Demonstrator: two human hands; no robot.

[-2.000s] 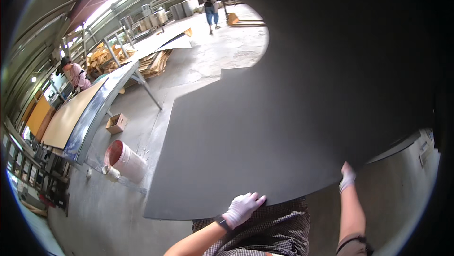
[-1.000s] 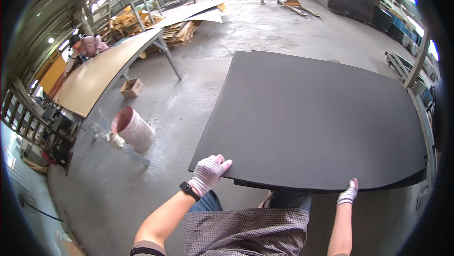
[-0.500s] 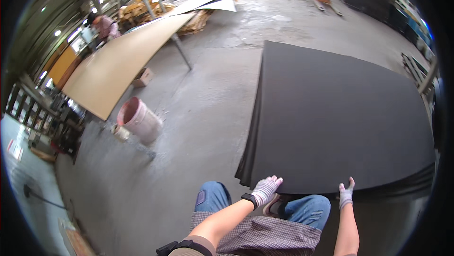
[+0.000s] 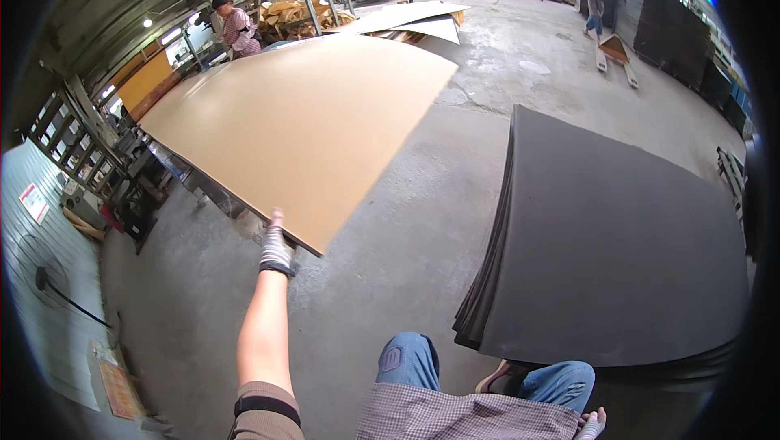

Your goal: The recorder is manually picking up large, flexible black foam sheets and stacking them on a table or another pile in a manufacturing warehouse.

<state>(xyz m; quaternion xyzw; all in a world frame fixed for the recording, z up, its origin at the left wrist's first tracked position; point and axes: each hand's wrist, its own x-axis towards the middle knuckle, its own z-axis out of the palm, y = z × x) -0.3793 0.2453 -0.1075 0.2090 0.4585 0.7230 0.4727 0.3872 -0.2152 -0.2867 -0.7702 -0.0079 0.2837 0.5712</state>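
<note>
My left hand (image 4: 278, 247), in a striped fingerless glove, grips the near edge of a large tan board (image 4: 317, 123), with its thumb on top and its other fingers hidden below the edge. The board reaches out in front of me on the left. My right hand (image 4: 591, 424), gloved alike, is low beside my right knee, partly cut off by the picture's lower edge. Its fingers look loosely apart, and nothing shows in them. To the right lies a stack of large black sheets (image 4: 609, 237), slightly fanned along its left side, touched by neither hand.
A co-worker (image 4: 236, 30) stands at the board's far left side. Another person (image 4: 597, 5) is by a pallet jack (image 4: 615, 52) at the far right. Whitish sheets (image 4: 406, 17) lie beyond the board. At far left stands a fan (image 4: 42, 279). Grey concrete floor (image 4: 357, 294) runs between board and stack.
My left hand has left the black stack's edge and taken hold of the tan board. The board's near corner has come right, hiding the pink bucket. My right hand has dropped from the stack.
</note>
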